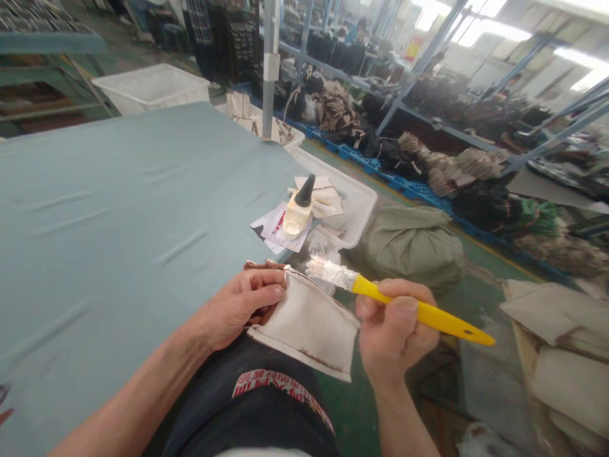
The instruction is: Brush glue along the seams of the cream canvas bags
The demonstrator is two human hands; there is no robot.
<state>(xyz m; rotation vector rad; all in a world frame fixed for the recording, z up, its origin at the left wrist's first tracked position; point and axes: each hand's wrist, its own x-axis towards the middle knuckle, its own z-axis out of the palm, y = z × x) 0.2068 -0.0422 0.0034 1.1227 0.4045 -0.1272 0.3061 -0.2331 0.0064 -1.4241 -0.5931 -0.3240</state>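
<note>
My left hand (250, 301) grips the left end of a cream fabric piece (309, 324) with brown edges, thumb on top. The piece hangs out over my lap, beside the table's edge. In my right hand (399, 324) is a yellow-handled brush (442, 320), its white-coated bristles pointing left, just above the upper edge of the piece. On the table corner stands a pale bottle (295, 219) with a black cone cap, resting on papers (271, 230) beside a red pen (279, 221).
A blue-green table (118, 222) spans the left. White bins (364, 209) stand beyond its corner, near a green sack (413, 244). More cream pieces (571, 381) lie at the right. Shelves and blue pallets fill the back.
</note>
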